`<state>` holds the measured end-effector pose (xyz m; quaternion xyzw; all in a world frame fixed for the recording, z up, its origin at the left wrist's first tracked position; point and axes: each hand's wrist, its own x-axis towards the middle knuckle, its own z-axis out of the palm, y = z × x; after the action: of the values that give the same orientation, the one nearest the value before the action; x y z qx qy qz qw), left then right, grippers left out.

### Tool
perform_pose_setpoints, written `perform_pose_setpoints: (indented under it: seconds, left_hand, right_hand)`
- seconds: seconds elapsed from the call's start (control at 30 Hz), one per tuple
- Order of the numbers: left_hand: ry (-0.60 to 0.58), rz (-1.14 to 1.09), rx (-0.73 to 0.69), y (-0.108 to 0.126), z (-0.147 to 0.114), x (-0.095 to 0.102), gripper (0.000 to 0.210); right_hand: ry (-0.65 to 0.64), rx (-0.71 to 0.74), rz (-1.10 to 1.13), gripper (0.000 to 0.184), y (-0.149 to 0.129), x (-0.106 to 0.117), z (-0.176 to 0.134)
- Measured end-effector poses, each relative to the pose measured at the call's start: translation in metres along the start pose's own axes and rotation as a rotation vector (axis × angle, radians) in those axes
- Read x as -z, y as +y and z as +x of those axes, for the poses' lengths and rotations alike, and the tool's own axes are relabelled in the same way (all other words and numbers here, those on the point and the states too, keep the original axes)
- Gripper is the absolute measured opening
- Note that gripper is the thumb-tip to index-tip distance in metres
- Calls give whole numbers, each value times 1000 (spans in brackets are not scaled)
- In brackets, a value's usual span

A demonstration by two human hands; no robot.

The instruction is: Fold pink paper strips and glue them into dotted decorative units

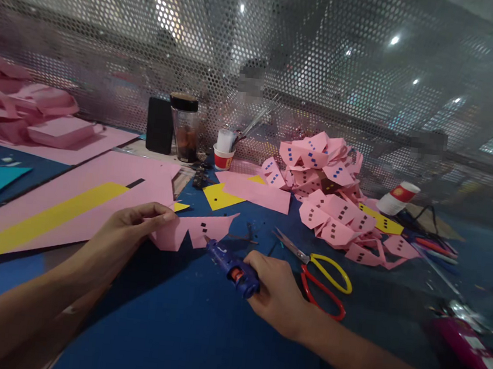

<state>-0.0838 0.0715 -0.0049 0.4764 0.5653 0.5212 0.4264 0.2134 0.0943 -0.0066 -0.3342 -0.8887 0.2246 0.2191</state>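
Between the thumb and fingers of my left hand (148,224) is one end of a cut pink paper piece (220,226) with a notch in its lower edge. Two small black squares (204,227) sit on that piece. My right hand (277,293) is wrapped round a blue glue gun (229,266). The gun's nozzle points up-left and is at the paper, just below the black squares; whether it touches cannot be made out. Scissors (315,265) with one yellow and one red handle lie on the blue table just beyond my right hand.
Pink folded pieces with dark dots (319,163) are heaped at the back right. Pink sheets (98,172) and a yellow strip (44,222) lie left. A lidded jar (186,131), a paper cup (223,157) and a tipped cup (398,199) stand near the perforated metal screen (217,40). A magenta tool (467,351) lies right.
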Motion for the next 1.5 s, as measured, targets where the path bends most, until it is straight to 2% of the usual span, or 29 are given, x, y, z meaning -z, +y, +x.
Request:
perform_pose_setpoints:
  seconds: [1.17, 1.5]
  left_hand:
    - [6, -3, 5, 0, 0, 0, 24]
    - [32, -52, 9, 0, 0, 0, 23]
  right_hand:
    - [0, 0, -9, 10, 2, -1, -1]
    - [5, 0, 129, 10, -3, 7, -3]
